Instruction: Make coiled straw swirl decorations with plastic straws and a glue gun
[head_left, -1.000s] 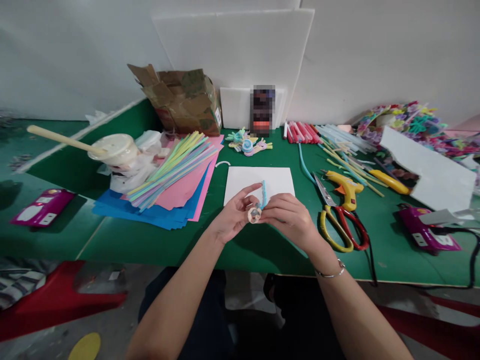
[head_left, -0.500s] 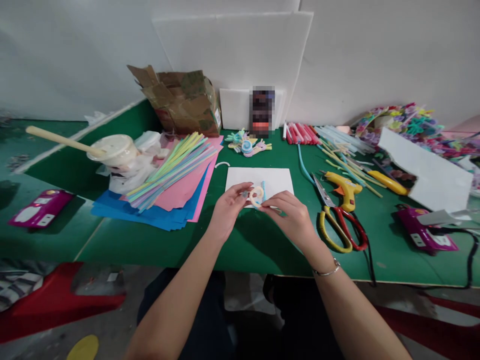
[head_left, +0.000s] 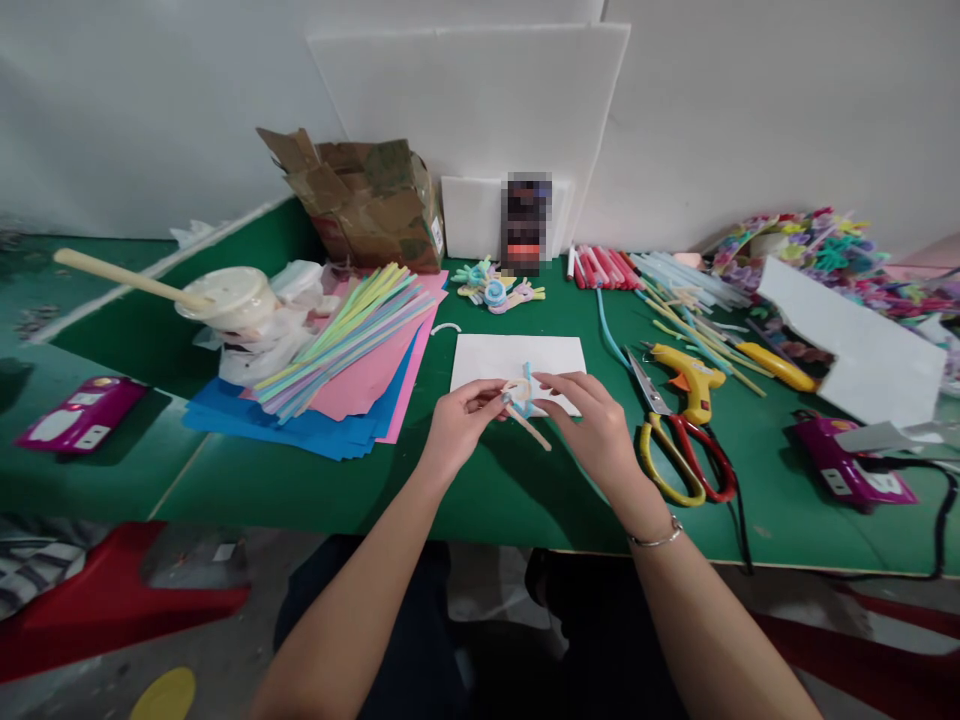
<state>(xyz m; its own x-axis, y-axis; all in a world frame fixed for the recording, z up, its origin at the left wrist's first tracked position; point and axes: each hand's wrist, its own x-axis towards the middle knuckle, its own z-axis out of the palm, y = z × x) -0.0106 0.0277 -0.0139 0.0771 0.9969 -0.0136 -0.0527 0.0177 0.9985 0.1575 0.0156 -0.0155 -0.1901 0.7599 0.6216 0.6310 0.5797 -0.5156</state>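
Note:
My left hand (head_left: pixel 474 415) is closed in a pinch on a peach pipe cleaner (head_left: pixel 534 430). The pipe cleaner is curled into a loop, and its straight tail points down to the right. Just right of the loop is my right hand (head_left: pixel 589 415), its thumb and fingers apart; whether a fingertip touches the loop I cannot tell. A light blue fuzzy piece (head_left: pixel 527 372) shows behind the loop, over the white sheet (head_left: pixel 487 355). Part of the loop is hidden by my left fingers.
On the right lie scissors (head_left: pixel 664 425), a yellow glue gun (head_left: pixel 691 378) and loose pipe cleaners (head_left: pixel 701 345). To the left, pastel pipe cleaners (head_left: pixel 352 335) rest on coloured sheets (head_left: pixel 300 430). Behind stand a cardboard box (head_left: pixel 367 205) and a small pipe-cleaner piece (head_left: pixel 495 293).
My right hand has let go of the peach pipe cleaner's tail, which now sticks out down to the right. Its fingers have spread beside the loop. My left hand keeps its pinch, slightly lower.

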